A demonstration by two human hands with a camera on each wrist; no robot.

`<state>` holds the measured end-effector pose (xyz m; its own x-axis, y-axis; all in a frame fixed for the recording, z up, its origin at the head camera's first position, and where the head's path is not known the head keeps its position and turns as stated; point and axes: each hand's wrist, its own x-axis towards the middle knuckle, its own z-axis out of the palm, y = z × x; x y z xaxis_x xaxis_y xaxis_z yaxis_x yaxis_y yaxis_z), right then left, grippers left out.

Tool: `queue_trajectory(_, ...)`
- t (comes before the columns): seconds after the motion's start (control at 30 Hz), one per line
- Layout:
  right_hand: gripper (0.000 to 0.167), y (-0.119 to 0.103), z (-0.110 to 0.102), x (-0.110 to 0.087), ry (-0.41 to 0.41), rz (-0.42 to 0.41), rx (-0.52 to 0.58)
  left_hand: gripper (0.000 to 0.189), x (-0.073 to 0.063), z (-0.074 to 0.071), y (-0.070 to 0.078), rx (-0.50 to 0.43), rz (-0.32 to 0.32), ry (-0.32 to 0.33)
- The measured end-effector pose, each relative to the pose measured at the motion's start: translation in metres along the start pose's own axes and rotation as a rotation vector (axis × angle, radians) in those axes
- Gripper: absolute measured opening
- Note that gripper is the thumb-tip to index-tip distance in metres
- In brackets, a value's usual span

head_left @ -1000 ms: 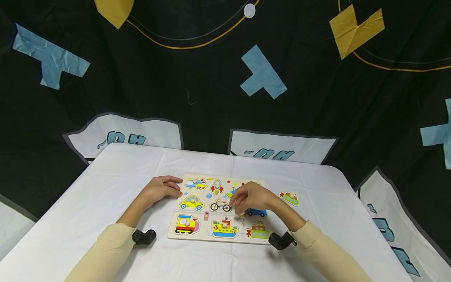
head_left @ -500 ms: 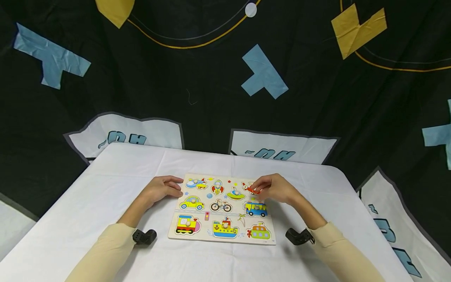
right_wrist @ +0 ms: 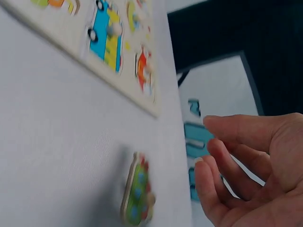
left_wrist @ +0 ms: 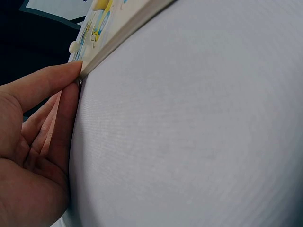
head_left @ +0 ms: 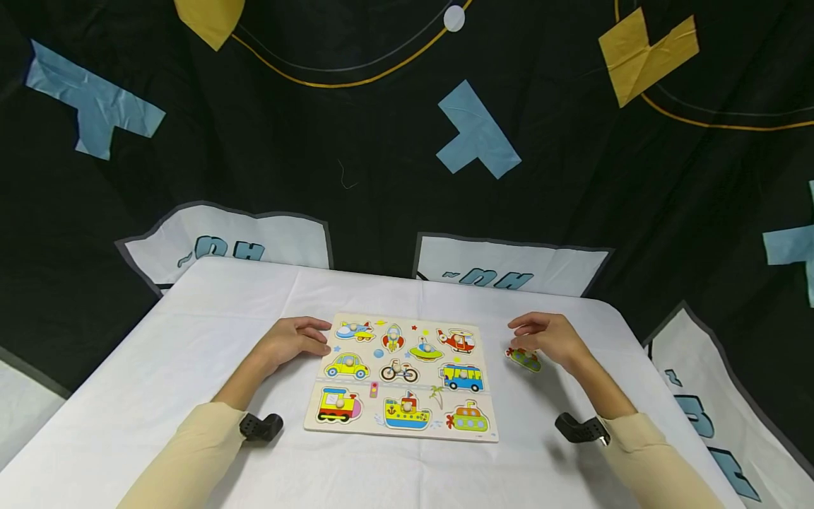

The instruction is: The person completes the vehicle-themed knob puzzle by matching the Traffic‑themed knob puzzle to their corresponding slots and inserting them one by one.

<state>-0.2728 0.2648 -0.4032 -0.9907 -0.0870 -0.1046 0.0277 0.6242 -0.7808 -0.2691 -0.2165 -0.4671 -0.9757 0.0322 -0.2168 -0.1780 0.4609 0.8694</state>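
Observation:
A wooden peg puzzle board (head_left: 375, 424) with knobbed vehicle pieces lies on the white table. At its upper left edge, my left hand (head_left: 294, 339) pinches the board between thumb (left_wrist: 57, 78) and a finger, as the left wrist view shows. My right hand (head_left: 548, 337) hovers to the right of the board, its fingers loosely bent and holding nothing. Just under those fingers lies a loose green submarine piece (head_left: 524, 360), partly covered by them. In the right wrist view this submarine piece (right_wrist: 138, 191) rests on the cloth, apart from the hand.
The board's lower right corner has a submarine picture (head_left: 468, 418) with no knob visible. Beside it stand a bus piece (head_left: 462, 377) and a ship piece (head_left: 407, 413). A black curtain (head_left: 381, 141) hangs behind the table (head_left: 191, 318).
My right hand has moved from above the board rightward, past the helicopter, to over the loose submarine piece. My left hand has stayed at the board's edge.

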Motion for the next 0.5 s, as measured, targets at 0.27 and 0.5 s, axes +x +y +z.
queue_trajectory(0.27,0.040,0.026,-0.009,-0.004,0.055,0.049,0.016,0.056,0.001,0.001,-0.001,0.001,-0.005,0.002)
queue_trajectory(0.5,0.038,0.044,-0.008,-0.003,0.068,0.068,-0.015,0.057,0.001,0.000,-0.002,-0.004,0.003,-0.005)
